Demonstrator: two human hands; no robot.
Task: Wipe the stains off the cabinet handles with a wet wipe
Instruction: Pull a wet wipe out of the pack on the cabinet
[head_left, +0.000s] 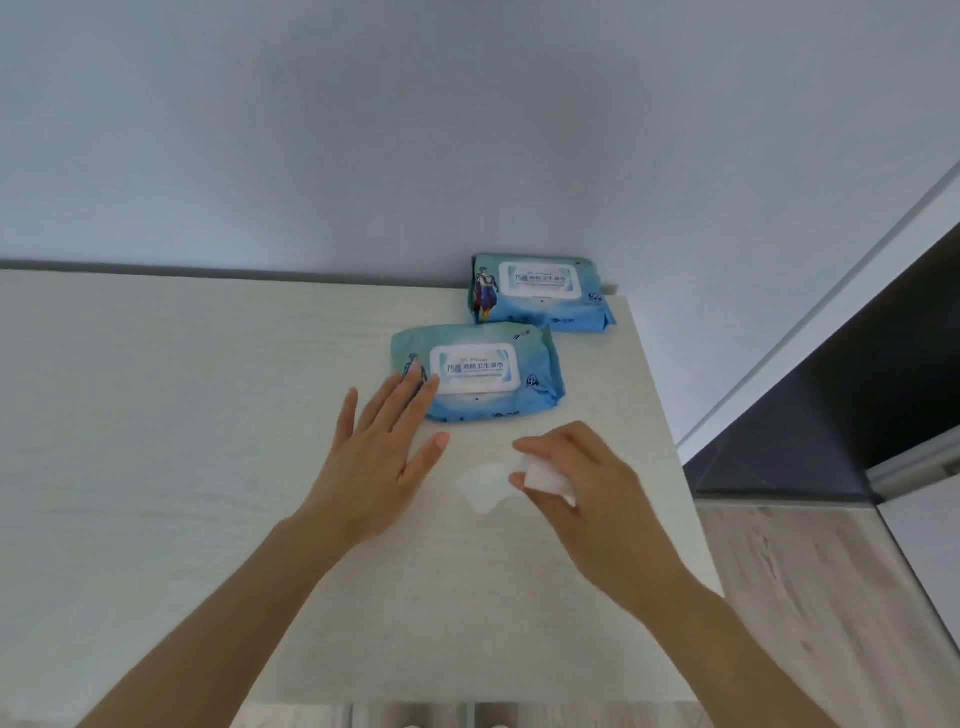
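Note:
Two blue wet-wipe packs lie on the pale cabinet top (156, 415): a near pack (483, 371) and a far pack (540, 291) against the wall. My left hand (379, 452) is flat and open, its fingertips touching the near pack's left end. My right hand (587, 483) pinches a white wet wipe (493, 483) that hangs out to the left just above the cabinet top. No cabinet handles show in this view.
A light wall rises behind the cabinet. To the right, past the cabinet's edge, are a white baseboard (810, 332), a dark floor strip (852, 405) and wood-look flooring (810, 597). The cabinet's front edge runs along the bottom of the view.

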